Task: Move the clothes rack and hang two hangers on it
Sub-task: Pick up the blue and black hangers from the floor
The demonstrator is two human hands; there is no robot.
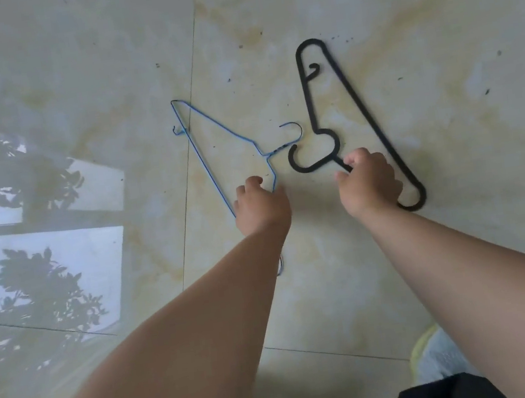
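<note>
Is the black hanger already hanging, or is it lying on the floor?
Lying flat on the tiled floor; the right hand grips the black hanger.

The wire hanger is blue, the plastic hanger black — the floor tiles pale, marbled with yellowish veins.

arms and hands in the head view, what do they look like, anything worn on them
Both arms are bare from the bottom edge of the picture to the wrist: no sleeves show. The left hand and right hand wear no gloves, and no watch, bracelet or ring is visible from this side.
</note>
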